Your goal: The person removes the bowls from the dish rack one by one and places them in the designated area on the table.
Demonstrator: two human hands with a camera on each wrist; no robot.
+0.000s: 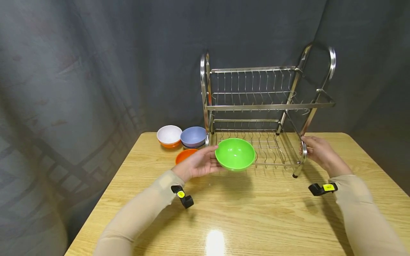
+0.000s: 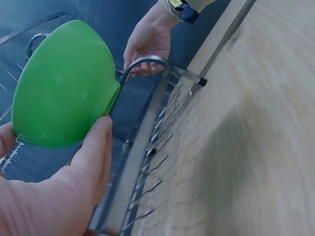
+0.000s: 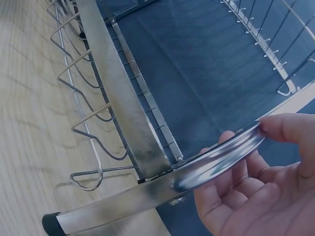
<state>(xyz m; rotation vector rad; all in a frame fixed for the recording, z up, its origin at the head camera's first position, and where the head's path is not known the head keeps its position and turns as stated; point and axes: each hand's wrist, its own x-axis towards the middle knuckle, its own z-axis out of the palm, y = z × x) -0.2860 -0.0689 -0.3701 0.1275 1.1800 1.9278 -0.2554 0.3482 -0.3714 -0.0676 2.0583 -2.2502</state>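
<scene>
My left hand holds a green bowl by its left side, thumb at the rim and fingers underneath. The bowl is above the table, in front of the lower shelf of a metal dish rack. In the left wrist view the bowl's outer wall and foot show, with fingers against them. My right hand grips the curved right side frame of the rack near its front leg. In the right wrist view the thumb and curled fingers pinch that shiny bent tube.
Left of the rack stand a white bowl on an orange one and a blue bowl on a dark one. Another orange bowl sits in front of them, partly behind my left hand. A grey curtain hangs behind the wooden table.
</scene>
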